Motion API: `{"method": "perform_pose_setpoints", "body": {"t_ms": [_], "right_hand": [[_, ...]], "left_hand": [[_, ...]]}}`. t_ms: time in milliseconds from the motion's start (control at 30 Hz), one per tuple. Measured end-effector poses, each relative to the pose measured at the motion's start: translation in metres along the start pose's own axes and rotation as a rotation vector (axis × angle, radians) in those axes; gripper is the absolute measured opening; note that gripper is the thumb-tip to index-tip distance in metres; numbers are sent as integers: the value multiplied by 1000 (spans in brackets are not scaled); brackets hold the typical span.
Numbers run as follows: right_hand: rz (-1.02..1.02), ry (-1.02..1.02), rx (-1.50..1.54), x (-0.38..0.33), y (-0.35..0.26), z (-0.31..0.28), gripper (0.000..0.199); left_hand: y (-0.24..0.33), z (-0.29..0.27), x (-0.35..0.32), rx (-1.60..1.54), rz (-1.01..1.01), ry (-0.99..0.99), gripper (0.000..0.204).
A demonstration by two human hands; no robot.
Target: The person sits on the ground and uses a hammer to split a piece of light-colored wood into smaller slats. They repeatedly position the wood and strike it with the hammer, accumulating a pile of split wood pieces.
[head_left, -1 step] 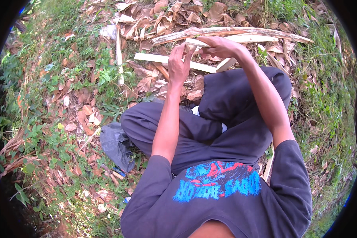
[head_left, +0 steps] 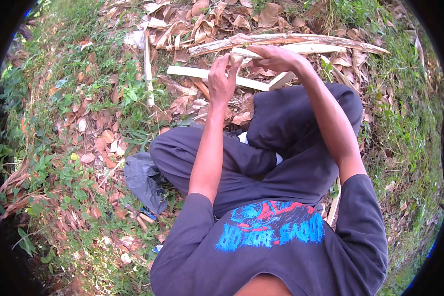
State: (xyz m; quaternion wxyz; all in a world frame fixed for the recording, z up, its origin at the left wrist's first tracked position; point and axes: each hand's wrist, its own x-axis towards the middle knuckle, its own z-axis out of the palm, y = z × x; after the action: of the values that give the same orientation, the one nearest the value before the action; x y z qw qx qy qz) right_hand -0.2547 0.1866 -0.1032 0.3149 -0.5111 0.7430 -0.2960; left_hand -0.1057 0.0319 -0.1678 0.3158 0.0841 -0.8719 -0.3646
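Observation:
Out past my crossed legs, both hands meet at a short pale strip of wood (head_left: 246,53). My right hand (head_left: 277,59) is closed on it from the right, its fingers partly hiding that end. My left hand (head_left: 222,81) has its fingers and thumb pinched at the left end; their exact contact is too small to make out. Just beneath the hands, a longer pale wooden strip (head_left: 187,72) lies slantwise over dry leaves. It meets another light wood piece (head_left: 281,80) near my right knee. Beyond them rests a long, slightly bowed stick (head_left: 315,38) with brownish bark.
Another thin strip (head_left: 148,69) lies upright in view at the left, below a crumpled whitish plastic scrap (head_left: 134,39). A dark plastic bag (head_left: 145,180) sits beside my left knee. Brown dry leaves (head_left: 269,17) and green weeds cover the ground around me.

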Motion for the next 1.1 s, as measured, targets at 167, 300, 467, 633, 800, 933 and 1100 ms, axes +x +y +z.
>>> {"method": "perform_pose_setpoints", "body": {"t_ms": [167,300,467,633,800,933,1100], "right_hand": [[49,-14,63,-2,-1,1,29],[71,-16,2,-3,-5,2,32],[34,72,-152,-8,-18,-1,45],[-206,426,-340,0,-21,17,51],[-143,449,-340,6,-20,28,44],[-197,496,-363,7,-19,30,40],[-193,528,-367,1,-29,33,38]], "left_hand": [[0,-5,-2,-29,-33,-21,43],[0,-7,-2,-38,-60,-39,43],[-1,-7,-3,-24,-28,-20,43],[-6,-7,-5,-46,-15,-17,42],[0,-5,-2,-73,-47,-16,41],[2,-5,-3,-78,-67,-10,39],[1,-5,-5,-89,-51,7,37]]}}
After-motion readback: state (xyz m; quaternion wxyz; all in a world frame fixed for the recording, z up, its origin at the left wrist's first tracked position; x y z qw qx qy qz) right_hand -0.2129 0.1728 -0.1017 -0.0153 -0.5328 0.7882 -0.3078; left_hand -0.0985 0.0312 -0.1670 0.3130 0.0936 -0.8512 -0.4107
